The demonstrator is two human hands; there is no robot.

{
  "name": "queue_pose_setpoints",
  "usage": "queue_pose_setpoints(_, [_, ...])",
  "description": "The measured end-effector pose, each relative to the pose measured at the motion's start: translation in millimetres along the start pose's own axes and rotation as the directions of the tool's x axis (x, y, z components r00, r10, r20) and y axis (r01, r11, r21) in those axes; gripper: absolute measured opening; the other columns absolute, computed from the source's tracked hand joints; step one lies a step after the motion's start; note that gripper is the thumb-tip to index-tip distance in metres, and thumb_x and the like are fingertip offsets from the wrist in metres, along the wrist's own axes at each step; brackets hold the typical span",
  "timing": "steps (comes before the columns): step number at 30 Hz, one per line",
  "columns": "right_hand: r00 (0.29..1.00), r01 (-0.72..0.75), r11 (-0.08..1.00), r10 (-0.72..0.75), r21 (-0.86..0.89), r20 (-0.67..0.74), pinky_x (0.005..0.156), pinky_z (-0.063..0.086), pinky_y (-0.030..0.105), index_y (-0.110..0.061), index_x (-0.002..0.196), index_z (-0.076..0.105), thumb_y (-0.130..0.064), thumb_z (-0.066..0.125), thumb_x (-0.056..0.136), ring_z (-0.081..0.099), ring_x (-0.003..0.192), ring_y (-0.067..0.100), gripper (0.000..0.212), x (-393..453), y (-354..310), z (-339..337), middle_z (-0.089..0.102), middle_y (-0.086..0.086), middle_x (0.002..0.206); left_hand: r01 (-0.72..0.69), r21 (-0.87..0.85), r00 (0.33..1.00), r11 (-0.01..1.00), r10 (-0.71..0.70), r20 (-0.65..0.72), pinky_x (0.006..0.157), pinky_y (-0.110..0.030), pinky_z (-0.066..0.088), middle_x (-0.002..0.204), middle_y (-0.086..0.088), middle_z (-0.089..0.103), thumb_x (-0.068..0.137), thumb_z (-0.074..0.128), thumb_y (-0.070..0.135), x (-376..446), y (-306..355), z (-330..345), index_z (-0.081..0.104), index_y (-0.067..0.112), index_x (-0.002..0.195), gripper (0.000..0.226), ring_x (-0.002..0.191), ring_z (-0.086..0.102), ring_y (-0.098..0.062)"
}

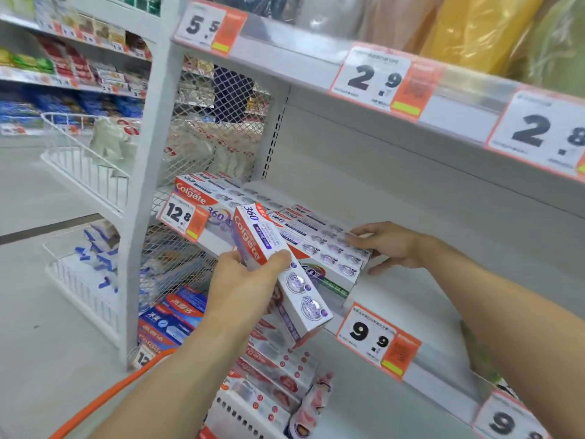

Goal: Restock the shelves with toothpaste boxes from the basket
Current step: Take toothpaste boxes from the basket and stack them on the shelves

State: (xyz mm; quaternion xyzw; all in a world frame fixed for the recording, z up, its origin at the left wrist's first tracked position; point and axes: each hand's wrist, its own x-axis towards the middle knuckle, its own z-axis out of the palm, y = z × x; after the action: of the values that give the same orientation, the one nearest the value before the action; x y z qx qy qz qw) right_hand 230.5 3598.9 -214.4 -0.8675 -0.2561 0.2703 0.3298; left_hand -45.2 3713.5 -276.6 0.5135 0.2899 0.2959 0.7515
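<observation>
Gripping a Colgate toothpaste box [278, 270] in the left hand [243, 283], the person is holding it tilted in front of the shelf [411, 299], thumb curled over its upper face and fingers wrapped behind. The right hand [389, 245] is resting with fingers straight on the stack of boxes [323, 248] already lying on the shelf, fingertips on top and thumb against the stack's right end, seemingly squaring it up.

To do this step well, the person is probably best off steadying the stack with the straight fingers while laying the held box flat, just beside the thumb, logo facing outward like its neighbours.

Readable print: "Colgate" and "360°" on the held box and on the stacked ones. Price tags are showing 12.8 [180, 215] just left of the gripping fingers, 9.9 [373, 337] below the right hand, and 5.5, 2.9 and 2.8 overhead. The orange basket rim [110, 394] is curving below the left forearm.
</observation>
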Motion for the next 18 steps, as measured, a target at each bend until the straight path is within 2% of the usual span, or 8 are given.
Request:
queue_pose_setpoints(4, [1.0,-0.015,0.997,0.016,0.071,-0.018,0.083,0.061,0.047,-0.008,0.118,0.066,-0.026,0.076,0.087,0.074,0.09,0.03,0.037,-4.9,-3.5,3.7,0.076,0.015,0.102,0.007,-0.016,1.0,1.0,-0.007,0.024,0.083,-0.052,0.06,0.093,-0.001,0.077,0.083,0.079,0.027,-2.7,-3.1,2.2,0.06,0.022,0.098,0.025,0.087,0.075,-0.024])
queue_pose_setpoints(8, [0.999,0.01,0.995,-0.006,0.096,-0.036,0.083,0.061,0.049,-0.009,0.116,0.069,-0.026,0.076,0.087,0.074,0.094,0.031,0.034,-6.5,-2.5,6.9,0.077,0.014,0.101,0.002,-0.025,1.0,1.0,-0.001,0.028,0.082,-0.052,0.06,0.092,0.0,0.078,0.082,0.08,0.029,-2.5,-4.2,4.2,0.06,0.022,0.1,0.027,0.087,0.075,-0.024])
queue_pose_setpoints(18, [0.998,0.034,0.992,-0.028,0.118,-0.051,0.078,0.062,0.045,-0.011,0.115,0.069,-0.028,0.075,0.088,0.074,0.084,0.026,0.033,-9.6,-2.7,12.4,0.077,0.011,0.095,0.01,-0.042,1.0,0.999,-0.01,0.013,0.081,-0.051,0.061,0.093,-0.001,0.077,0.083,0.079,0.026,-1.8,-6.2,8.9,0.059,0.022,0.1,0.027,0.086,0.075,-0.022])
